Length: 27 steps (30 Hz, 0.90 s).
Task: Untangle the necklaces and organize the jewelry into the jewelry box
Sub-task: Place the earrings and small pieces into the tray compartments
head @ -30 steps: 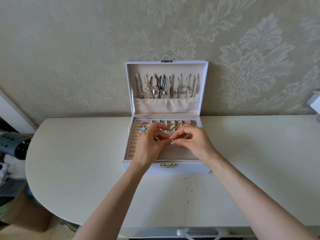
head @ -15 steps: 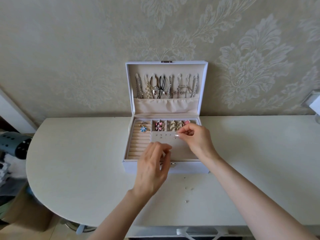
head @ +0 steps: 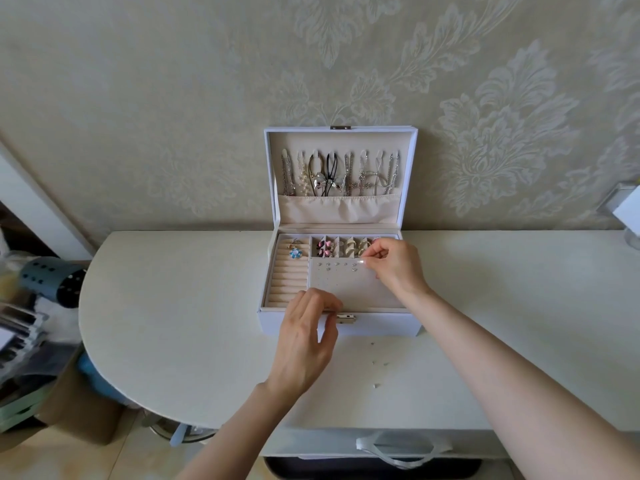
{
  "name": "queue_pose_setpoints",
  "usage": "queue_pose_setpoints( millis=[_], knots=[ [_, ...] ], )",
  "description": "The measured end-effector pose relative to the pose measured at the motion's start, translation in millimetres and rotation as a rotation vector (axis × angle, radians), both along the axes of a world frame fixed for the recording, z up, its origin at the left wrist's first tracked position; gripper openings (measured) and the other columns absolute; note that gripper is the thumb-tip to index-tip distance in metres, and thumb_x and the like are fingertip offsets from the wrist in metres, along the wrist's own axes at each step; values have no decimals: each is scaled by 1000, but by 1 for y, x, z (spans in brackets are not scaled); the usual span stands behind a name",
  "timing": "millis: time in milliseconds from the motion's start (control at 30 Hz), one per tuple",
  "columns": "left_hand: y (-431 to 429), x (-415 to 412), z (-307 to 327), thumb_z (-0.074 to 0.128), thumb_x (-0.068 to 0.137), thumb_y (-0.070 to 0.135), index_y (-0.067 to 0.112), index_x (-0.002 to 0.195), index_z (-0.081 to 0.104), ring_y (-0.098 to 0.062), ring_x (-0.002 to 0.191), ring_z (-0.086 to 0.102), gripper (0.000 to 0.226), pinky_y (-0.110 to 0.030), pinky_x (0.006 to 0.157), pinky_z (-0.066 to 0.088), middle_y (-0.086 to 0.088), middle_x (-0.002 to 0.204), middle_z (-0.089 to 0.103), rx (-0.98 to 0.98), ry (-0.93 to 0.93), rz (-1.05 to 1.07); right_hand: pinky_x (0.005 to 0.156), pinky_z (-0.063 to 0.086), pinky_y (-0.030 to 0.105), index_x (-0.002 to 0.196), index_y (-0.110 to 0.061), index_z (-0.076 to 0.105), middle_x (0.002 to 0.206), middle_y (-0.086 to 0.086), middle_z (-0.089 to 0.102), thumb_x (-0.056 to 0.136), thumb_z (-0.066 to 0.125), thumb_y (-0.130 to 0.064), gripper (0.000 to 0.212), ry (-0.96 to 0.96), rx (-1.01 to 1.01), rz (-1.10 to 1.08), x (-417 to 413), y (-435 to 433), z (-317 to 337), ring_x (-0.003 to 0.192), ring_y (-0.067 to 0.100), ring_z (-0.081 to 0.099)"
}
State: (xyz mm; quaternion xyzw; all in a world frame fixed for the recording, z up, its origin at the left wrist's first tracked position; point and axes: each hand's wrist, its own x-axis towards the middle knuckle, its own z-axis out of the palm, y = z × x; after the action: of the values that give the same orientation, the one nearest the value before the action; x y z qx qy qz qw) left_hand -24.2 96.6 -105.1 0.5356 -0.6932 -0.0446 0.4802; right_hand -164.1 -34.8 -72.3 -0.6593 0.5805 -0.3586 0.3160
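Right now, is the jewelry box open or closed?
Open. The jewelry box lid stands upright against the wall, showing hanging necklaces.

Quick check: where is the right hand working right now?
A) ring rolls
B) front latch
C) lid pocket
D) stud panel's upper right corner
D: the right hand pinches a small shiny piece at the upper right corner of the stud panel; the left hand is the one near the front latch.
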Motion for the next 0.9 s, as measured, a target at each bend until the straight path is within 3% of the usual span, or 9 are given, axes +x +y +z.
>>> queue_pose_setpoints(
  millis=[133,233,333,433,533,633,767,833,900],
  knots=[
    [-1,-1,1,50,80,5,12,83,61,-15,83,53,13,-33,73,44,5,91,59,16,-52,-3,71,55,42,70,-10,70,61,-10,57,72,72,-3,8,42,-43,34,-2,3,1,63,15,55],
    [6,-2,-1,50,81,5,12,85,62,-18,89,54,14,-30,77,42,1,97,59,-32,-62,38,71,49,33,71,-12,67,81,-2,61,80,66,-8,9,299,-205,133,-6,11,4,83,21,59],
    [17,-4,-7,51,82,6,18,92,57,-17,84,52,16,-29,72,40,1,92,58,-77,-133,40,68,48,32,87,-12,72,97,6,58,89,59,-16,14,533,-357,224,-15,21,2,100,25,55],
    [25,-10,-14,55,85,12,18,92,54,-13,73,51,10,-29,64,44,6,83,56,-5,-190,-73,65,44,33,94,-13,74,90,11,54,87,62,-13,14,578,-477,263,-26,29,0,88,32,55],
    [29,-18,-18,56,85,31,23,93,54,-7,59,48,11,-19,50,43,12,77,55,132,-244,-101,62,46,37,90,-10,72,84,14,53,80,69,-10,11,645,-550,298,-31,31,-1,77,34,55],
    [27,-27,-23,60,78,41,27,90,58,-8,54,50,19,-15,45,35,14,69,54,261,-284,-90,59,48,36,87,-9,71,87,17,56,77,74,-12,11,675,-611,312,-30,31,-3,73,33,56],
    [18,-36,-19,66,82,37,22,95,64,-11,73,56,20,-20,60,35,9,84,59,408,-240,-27,69,52,40,102,-5,69,94,18,58,82,68,-12,21,661,-576,304,-30,33,0,81,35,58],
    [15,-39,-19,66,83,34,21,94,64,-12,80,57,18,-21,63,35,9,93,60,439,-234,1,72,51,39,109,-5,67,92,14,59,78,71,-8,31,570,-594,234,-35,39,3,80,33,59],
    [14,-41,-20,66,83,31,19,90,65,-14,80,58,14,-24,64,37,9,96,60,438,-227,0,75,48,35,105,-9,67,88,5,59,80,65,-8,25,436,-677,147,-45,57,4,80,24,57]
  ],
)
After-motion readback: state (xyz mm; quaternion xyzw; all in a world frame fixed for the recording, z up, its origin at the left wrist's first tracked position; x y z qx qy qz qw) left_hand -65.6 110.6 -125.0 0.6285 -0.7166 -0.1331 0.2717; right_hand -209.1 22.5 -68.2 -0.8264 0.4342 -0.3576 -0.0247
